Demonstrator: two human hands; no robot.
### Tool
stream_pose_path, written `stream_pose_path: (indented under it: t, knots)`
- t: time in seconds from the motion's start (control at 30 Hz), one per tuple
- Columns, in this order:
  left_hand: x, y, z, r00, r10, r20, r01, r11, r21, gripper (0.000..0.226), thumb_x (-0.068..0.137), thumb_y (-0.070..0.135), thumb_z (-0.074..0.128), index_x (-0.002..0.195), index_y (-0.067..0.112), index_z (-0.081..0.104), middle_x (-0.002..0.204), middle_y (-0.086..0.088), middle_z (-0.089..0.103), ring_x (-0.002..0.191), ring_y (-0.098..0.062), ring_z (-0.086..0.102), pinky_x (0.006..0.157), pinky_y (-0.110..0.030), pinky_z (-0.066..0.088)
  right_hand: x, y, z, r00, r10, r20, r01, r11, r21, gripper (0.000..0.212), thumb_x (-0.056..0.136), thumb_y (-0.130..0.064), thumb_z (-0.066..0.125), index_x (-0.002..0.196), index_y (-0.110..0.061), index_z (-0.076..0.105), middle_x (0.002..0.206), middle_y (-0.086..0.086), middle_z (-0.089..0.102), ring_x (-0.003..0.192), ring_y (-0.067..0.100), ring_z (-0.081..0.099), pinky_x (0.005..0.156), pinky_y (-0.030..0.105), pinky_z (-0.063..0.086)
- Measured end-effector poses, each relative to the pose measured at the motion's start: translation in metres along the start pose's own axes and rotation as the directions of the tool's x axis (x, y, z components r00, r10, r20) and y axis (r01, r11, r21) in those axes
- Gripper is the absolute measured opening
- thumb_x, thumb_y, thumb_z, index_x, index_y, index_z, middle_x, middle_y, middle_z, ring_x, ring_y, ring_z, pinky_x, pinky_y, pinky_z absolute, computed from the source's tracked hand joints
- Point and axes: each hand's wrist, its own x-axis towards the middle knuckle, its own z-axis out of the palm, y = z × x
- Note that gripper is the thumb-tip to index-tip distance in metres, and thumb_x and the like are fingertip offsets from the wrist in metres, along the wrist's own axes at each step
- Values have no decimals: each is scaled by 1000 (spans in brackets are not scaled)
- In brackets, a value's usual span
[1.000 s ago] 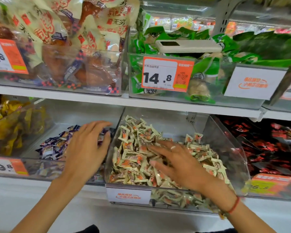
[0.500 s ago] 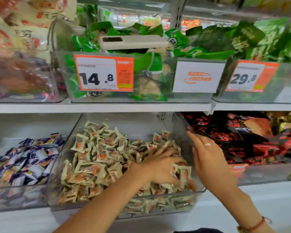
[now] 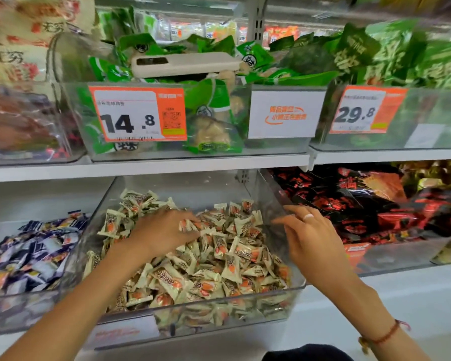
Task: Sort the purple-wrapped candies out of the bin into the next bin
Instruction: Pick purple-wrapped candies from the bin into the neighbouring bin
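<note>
Over the cream candies [image 3: 219, 259], left hand [image 3: 164, 230] is now spreading flat; right hand [image 3: 310, 238], fingers straight, is staying at the bin [image 3: 274, 204] wall.

Purple-wrapped candies [image 3: 29, 252] heaped loose in clear left bin [image 3: 16, 312]; adjoining clear bin [image 3: 296, 284] heaped with cream-orange candies [image 3: 219, 261]
</note>
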Motion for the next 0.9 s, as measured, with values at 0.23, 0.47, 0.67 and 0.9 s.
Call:
stream_pose_path:
  t: [0.23,0.47,0.67,0.9]
  knots:
    - [-36,24,14,961,218,171,-199,973,-120,57,88,69,15,144,56,13,129,17,52,131,0,30,119,-43,5,29,-33,-2,990,-124,59,119,989,86,20,83,-7,69,98,-18,73,102,0,68,101,29,59,79,43,51]
    - [12,-12,-1,972,0,-233,-3,1000,-12,38,104,35,26,137,30,45,142,6,48,131,-13,41,112,-33,26,93,-70,40,868,-114,484,74,992,102,31,98,-21,44,124,-27,61,126,3,60,122,25,48,94,37,44]
    - [37,-36,6,990,-65,126,27,958,286,43,103,37,22,143,34,39,158,9,18,147,-18,4,118,-49,-2,123,-83,109,664,-74,744,-40,990,134,41,103,-36,29,141,-26,42,146,12,42,131,35,41,107,45,36]
    - [-6,-42,15,995,-83,-58,92,978,185,41,102,41,22,136,42,45,152,20,26,142,-9,16,118,-38,6,113,-91,109,518,-163,839,60,986,155,52,101,-54,20,150,-38,24,156,4,31,140,32,33,113,45,30]
